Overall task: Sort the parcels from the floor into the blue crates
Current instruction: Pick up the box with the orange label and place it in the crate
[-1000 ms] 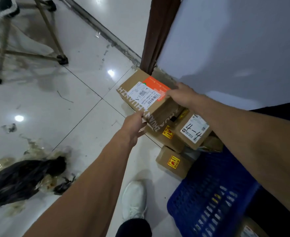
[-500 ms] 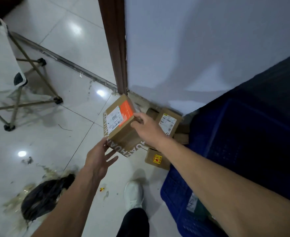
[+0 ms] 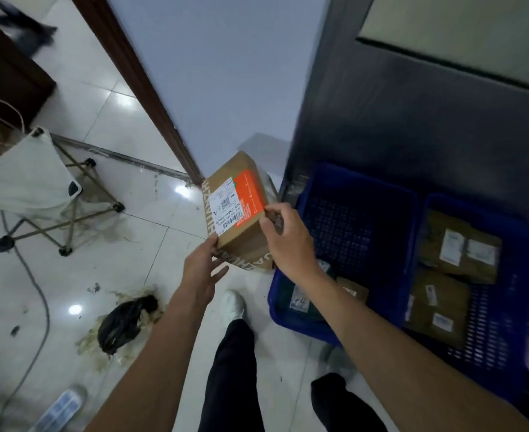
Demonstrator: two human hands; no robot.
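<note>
A brown cardboard parcel (image 3: 238, 210) with a white label and an orange sticker is held up in front of me. My right hand (image 3: 288, 241) grips its right edge with curled fingers. My left hand (image 3: 202, 269) touches its lower left corner with spread, fairly straight fingers. Right of the parcel stands a blue crate (image 3: 359, 185) with a few parcels at its near end. A second blue crate (image 3: 525, 363) further right holds several brown parcels (image 3: 462, 244).
A dark cabinet (image 3: 412, 120) rises behind the crates. A brown door frame (image 3: 138, 79) and white wall are ahead. A folding stool (image 3: 38, 188), a grey cable (image 3: 35, 294) and a black bag (image 3: 126, 322) lie on the tiled floor at left. My legs and shoes are below.
The parcel has been lifted off the floor pile and carried to the right, towards the crates. My view has swung right, so both crates now show. My left hand now touches the parcel.
</note>
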